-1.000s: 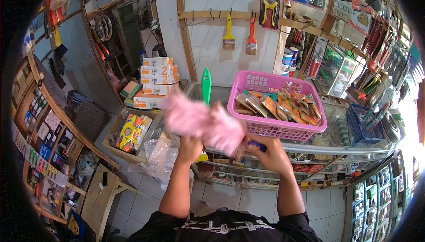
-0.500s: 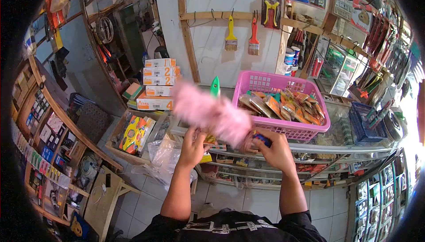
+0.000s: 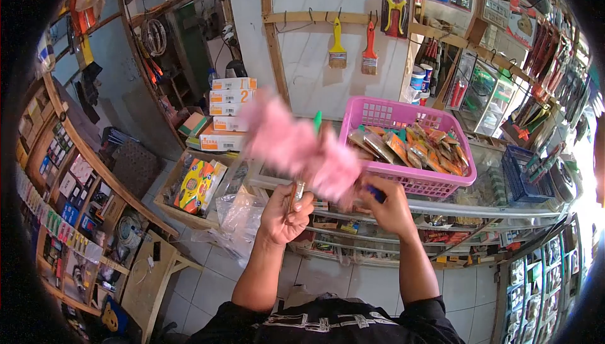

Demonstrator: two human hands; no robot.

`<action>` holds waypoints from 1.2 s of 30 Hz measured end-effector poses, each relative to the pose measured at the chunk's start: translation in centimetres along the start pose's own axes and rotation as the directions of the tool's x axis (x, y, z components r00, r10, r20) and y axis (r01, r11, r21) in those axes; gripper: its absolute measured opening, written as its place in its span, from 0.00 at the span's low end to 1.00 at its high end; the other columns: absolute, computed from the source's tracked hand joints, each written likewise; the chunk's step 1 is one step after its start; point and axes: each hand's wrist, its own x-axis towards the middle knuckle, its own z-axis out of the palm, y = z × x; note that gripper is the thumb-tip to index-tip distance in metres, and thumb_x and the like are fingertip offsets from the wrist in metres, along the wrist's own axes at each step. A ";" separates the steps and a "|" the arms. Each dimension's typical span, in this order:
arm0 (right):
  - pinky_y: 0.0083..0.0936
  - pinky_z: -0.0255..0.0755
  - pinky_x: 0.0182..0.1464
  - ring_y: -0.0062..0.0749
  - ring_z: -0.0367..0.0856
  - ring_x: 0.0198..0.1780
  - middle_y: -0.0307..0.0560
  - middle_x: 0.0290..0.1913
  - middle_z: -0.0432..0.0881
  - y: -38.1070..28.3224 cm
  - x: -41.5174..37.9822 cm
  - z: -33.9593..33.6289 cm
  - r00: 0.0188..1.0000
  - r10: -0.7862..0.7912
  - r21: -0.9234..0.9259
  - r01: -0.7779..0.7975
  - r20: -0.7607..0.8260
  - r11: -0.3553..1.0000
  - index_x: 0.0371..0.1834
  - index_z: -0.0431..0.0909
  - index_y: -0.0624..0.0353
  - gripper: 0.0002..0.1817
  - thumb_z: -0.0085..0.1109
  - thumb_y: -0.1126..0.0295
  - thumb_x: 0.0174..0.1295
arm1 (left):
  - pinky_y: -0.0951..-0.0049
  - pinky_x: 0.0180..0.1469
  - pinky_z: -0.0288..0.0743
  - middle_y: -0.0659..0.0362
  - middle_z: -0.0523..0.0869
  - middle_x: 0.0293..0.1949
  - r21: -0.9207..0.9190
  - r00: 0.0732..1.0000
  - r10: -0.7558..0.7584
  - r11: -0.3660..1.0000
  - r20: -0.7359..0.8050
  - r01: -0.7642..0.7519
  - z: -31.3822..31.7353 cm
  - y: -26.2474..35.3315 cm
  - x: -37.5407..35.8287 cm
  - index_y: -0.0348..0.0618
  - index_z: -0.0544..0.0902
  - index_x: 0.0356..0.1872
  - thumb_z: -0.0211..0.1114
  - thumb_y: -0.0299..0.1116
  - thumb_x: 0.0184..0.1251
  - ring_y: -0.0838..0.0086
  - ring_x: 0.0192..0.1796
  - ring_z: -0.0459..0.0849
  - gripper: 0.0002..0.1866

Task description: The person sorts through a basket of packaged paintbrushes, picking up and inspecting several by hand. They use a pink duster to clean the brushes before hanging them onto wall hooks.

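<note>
The left hand [image 3: 283, 215] is clenched on a thin stick, the blurred pink duster [image 3: 296, 145] above it; the right hand [image 3: 391, 208] grips a small blue thing [image 3: 376, 194]. Just beyond, at the desk's [image 3: 479, 208] near edge, the pink basket [image 3: 409, 149] overhangs; a wide sweep could likely knock it off, spilling packets [image 3: 409, 145].

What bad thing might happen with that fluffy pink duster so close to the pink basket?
The pink duster is blurred with motion right beside the pink basket, which sits on the glass counter. A wide sweep might nudge the basket or flick out the packets piled inside. The left hand pinches a thin stick below the fluff while the right hand holds the blue end; a loose grip might let the duster drop to the floor.
</note>
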 end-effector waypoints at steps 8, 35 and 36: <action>0.37 0.82 0.52 0.48 0.91 0.46 0.63 0.47 0.90 -0.5 0.5 -0.3 1.000 -0.018 -0.084 0.016 -0.017 0.996 0.57 0.86 0.65 0.20 0.74 0.66 0.65 | 0.79 0.20 0.63 0.56 0.76 0.26 -0.214 0.991 0.027 0.977 0.132 0.002 1.3 -0.9 -0.5 0.31 0.79 0.57 0.50 0.38 0.84 0.78 0.20 0.72 0.19; 0.44 0.81 0.51 0.66 0.88 0.47 0.67 0.41 0.89 -4.4 -2.9 -1.7 0.994 -0.091 -0.294 0.103 0.056 0.950 0.60 0.84 0.65 0.20 0.68 0.66 0.69 | 0.50 0.61 0.78 0.43 0.91 0.52 0.415 0.493 0.416 -0.902 0.764 0.118 1.3 2.4 -0.7 0.36 0.88 0.54 0.67 0.19 0.65 0.46 0.56 0.88 0.17; 0.44 0.80 0.52 0.66 0.88 0.47 0.67 0.42 0.89 -4.7 -2.7 -1.6 1.000 0.006 -0.288 0.002 0.027 0.958 0.60 0.84 0.66 0.20 0.68 0.66 0.69 | 0.51 0.62 0.78 0.45 0.91 0.52 0.393 0.489 0.407 -0.909 0.771 0.138 1.9 2.2 -0.3 0.35 0.88 0.53 0.67 0.17 0.63 0.48 0.56 0.87 0.16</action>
